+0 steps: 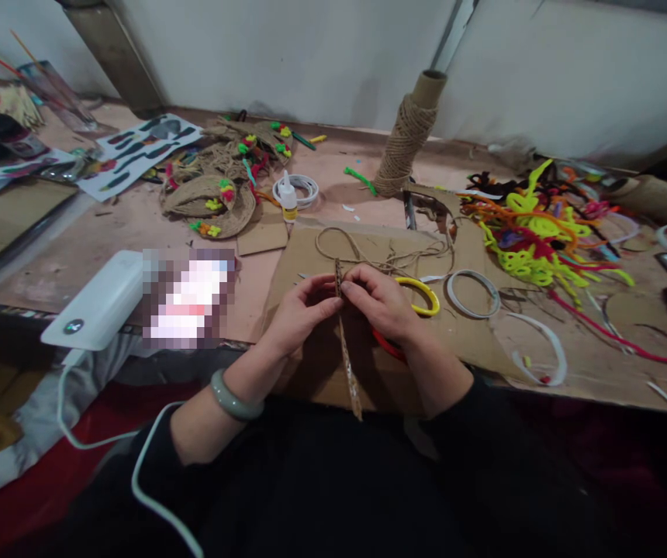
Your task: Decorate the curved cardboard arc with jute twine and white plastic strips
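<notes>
A narrow strip of corrugated cardboard [347, 363] is pinched between the fingers of both hands, its lower end hanging toward my body. My left hand [304, 310], with a pale bangle [233, 397] on its wrist, closes on the strip from the left. From the other side my right hand [377, 301] grips it near the top. Jute twine [339, 235] lies in loose loops just beyond my fingers. Beside and under my right hand show a yellow loop [432, 298] and a red curved piece [388, 346], possibly scissor handles; the rest is hidden.
Cardboard [478, 341] covers the table under my hands. A twine spool [406, 143], a glue bottle [288, 203] and woven twine pieces [217, 205] stand or lie behind. Colourful pipe cleaners [537, 232] heap at right, near a white ring [473, 294]. A power bank [98, 298] trails a cable at left.
</notes>
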`<state>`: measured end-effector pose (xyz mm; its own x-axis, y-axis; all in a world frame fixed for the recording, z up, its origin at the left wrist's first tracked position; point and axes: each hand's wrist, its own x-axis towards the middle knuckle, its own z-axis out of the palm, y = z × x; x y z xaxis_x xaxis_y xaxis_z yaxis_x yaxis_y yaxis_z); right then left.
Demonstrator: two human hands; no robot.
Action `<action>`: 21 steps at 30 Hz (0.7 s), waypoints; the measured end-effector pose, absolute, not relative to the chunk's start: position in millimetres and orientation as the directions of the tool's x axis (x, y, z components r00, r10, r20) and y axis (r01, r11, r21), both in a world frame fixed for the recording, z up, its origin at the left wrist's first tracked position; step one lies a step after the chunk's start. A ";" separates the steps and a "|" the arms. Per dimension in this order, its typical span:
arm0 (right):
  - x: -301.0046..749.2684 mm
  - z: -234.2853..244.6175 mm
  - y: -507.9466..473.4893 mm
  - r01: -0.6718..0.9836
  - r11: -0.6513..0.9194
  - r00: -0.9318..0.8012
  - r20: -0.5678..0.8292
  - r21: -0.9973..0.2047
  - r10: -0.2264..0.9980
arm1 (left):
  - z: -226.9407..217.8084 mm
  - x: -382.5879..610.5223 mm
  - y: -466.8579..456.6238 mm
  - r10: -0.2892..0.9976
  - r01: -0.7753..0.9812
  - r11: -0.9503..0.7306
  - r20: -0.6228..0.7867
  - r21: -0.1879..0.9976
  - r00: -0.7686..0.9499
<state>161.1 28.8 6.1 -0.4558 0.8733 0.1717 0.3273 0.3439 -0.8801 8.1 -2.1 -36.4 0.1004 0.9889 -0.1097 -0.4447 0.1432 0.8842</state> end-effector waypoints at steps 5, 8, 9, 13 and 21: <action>160.8 5.3 29.5 0.338 0.348 -0.457 0.171 -0.874 0.873 | -35.4 8.5 -2.0 0.987 -0.425 0.157 -0.133 0.891 0.087; 160.8 5.9 29.6 0.354 0.346 -0.459 0.161 -0.869 0.874 | -35.4 8.6 -1.5 0.987 -0.411 0.156 -0.132 0.898 0.087; 160.8 6.0 29.6 0.357 0.346 -0.460 0.158 -0.868 0.873 | -35.7 8.6 -1.4 0.988 -0.411 0.152 -0.128 0.899 0.085; 160.6 4.4 29.9 0.383 0.331 -0.454 0.137 -0.863 0.881 | -37.2 8.4 -0.8 0.991 -0.421 0.133 -0.110 0.897 0.079; 160.4 1.0 29.3 0.322 0.303 -0.443 0.140 -0.897 0.886 | -36.2 9.3 -3.6 0.982 -0.507 0.189 -0.175 0.841 0.075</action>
